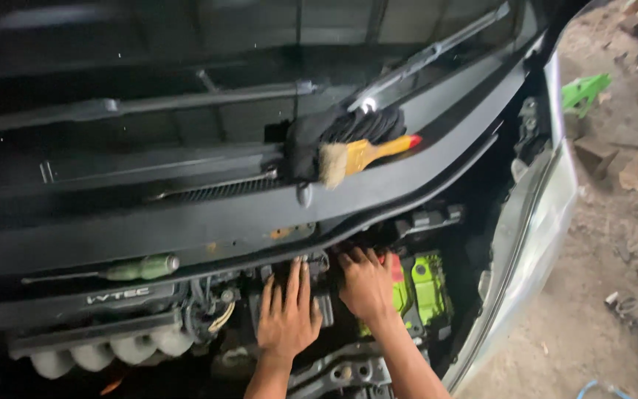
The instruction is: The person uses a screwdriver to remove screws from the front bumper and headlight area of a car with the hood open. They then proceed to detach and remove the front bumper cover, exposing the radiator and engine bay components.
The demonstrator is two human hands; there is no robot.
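I look down into a car's engine bay. My left hand (287,310) lies flat on dark engine parts below the black cowl panel (186,229), fingers spread and holding nothing. Just to its right, my right hand (367,284) reaches toward the shadowed gap under the cowl with its fingers extended. Its fingertips touch dark parts there, and what they touch is hard to make out. Next to the right hand sit a lime-green cover (426,284) and a small red piece (395,266).
A yellow-handled paintbrush (363,157) and a black cloth (334,131) rest on the cowl by the wiper arm (422,59). A green-handled screwdriver (142,267) lies at the left above the pale intake manifold (105,351). The silver fender (540,222) borders dirt ground with debris.
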